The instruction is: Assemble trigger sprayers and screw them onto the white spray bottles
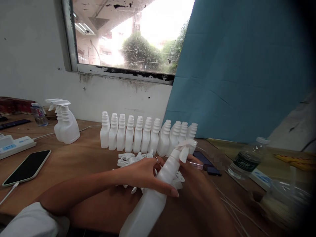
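A white spray bottle (150, 207) is tilted in front of me, its neck leaning up to the right. My left hand (148, 174) wraps round its ribbed upper part, thumb across the front. At the top, my right hand (191, 169) has its fingers on the white trigger sprayer head (185, 148), which sits on the bottle's neck; part of that hand is hidden behind the head. Under and behind my hands lies a pile of loose white trigger sprayer heads (128, 159). Beyond it stands a row of several white bottles without heads (129, 135).
Two white bottles with sprayer heads (66, 125) stand at the left. Nearby are a charging phone (27, 167) and a power strip (17, 146). On the right are a dark phone (206, 161), a water bottle (247, 159), cables and a plastic cup (283, 204). A wall and window close off the back.
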Demonstrator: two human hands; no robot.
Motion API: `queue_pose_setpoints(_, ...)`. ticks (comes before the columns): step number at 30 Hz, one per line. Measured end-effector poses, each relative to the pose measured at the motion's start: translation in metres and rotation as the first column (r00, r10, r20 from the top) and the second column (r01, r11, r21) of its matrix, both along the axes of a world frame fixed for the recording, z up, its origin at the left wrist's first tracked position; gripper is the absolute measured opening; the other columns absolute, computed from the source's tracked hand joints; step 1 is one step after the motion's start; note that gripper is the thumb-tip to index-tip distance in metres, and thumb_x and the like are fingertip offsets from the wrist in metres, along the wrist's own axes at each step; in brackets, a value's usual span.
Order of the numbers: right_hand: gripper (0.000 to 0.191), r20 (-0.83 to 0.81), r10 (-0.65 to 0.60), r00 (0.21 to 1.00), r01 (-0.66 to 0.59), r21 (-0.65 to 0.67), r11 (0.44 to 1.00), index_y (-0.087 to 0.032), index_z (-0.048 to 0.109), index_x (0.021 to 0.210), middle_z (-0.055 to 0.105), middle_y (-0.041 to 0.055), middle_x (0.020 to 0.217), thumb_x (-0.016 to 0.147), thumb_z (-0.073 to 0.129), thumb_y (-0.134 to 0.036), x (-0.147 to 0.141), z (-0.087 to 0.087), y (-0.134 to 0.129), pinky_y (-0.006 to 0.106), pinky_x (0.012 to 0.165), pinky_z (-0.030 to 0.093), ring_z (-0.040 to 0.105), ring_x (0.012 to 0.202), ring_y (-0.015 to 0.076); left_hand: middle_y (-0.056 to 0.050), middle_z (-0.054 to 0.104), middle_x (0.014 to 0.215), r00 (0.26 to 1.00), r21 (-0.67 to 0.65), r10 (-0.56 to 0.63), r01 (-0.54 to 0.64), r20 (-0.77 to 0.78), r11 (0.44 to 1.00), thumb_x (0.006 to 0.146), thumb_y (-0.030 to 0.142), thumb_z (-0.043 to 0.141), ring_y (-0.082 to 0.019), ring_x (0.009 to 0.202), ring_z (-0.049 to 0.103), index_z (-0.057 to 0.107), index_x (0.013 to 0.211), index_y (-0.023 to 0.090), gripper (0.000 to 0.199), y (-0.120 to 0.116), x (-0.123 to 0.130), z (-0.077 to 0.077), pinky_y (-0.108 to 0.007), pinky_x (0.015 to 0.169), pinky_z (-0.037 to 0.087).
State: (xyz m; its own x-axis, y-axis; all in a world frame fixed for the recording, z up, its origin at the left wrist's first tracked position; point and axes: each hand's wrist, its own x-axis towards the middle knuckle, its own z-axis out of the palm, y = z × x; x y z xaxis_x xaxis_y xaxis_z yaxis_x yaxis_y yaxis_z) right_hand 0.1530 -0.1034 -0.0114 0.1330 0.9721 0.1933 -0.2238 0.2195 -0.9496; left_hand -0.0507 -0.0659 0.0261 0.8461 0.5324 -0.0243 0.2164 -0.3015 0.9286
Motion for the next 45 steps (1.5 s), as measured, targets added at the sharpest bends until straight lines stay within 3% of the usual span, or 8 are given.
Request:
queue_pose_setpoints(9,0.030,-0.026,0.015,1.000,-0.014,0.014,1.000,-0.022,0.067,0.083,0.065,0.0008,0.075,0.070,0.080,-0.047,-0.004,-0.001,0.000,0.029,0.065,0.045,0.054,0.067,0.0166,-0.001,0.066,0.090,1.000,0.023,-0.001,0.001,-0.015,1.000,0.067,0.054,0.080,-0.021,0.086,0.064,0.063,0.105,0.020,0.053,-0.003,-0.001,0.004,-0.024,0.062,0.044)
queue_pose_setpoints(17,0.031,-0.010,0.025,1.000,-0.024,0.004,1.000,-0.021,0.069,0.087,0.054,-0.0034,0.058,0.072,0.080,-0.046,-0.004,-0.003,0.000,0.024,0.057,0.040,0.047,0.057,0.0127,-0.002,0.065,0.094,1.000,0.005,-0.020,0.020,-0.001,1.000,0.066,0.052,0.081,-0.021,0.088,0.063,0.062,0.106,0.020,0.055,-0.002,-0.001,0.002,-0.024,0.066,0.045)
queue_pose_setpoints(25,0.037,-0.033,-0.013,0.999,0.012,-0.037,0.999,-0.020,0.068,0.082,0.062,-0.0006,0.067,0.063,0.085,-0.047,-0.006,-0.002,0.001,0.025,0.058,0.042,0.053,0.061,0.0138,-0.001,0.062,0.084,0.999,-0.011,-0.031,0.031,-0.036,0.999,0.066,0.056,0.080,-0.018,0.078,0.059,0.063,0.098,0.019,0.052,-0.002,0.000,-0.001,-0.023,0.062,0.042)
queue_pose_setpoints(45,0.029,0.031,-0.045,0.999,0.045,-0.006,0.999,-0.021,0.070,0.091,0.067,0.0021,0.074,0.075,0.078,-0.044,0.000,-0.010,0.001,0.028,0.060,0.043,0.059,0.070,0.0194,-0.002,0.063,0.081,0.999,0.040,-0.020,0.022,-0.044,0.999,0.069,0.056,0.077,-0.019,0.077,0.060,0.066,0.091,0.017,0.047,-0.006,-0.001,0.001,-0.023,0.061,0.042)
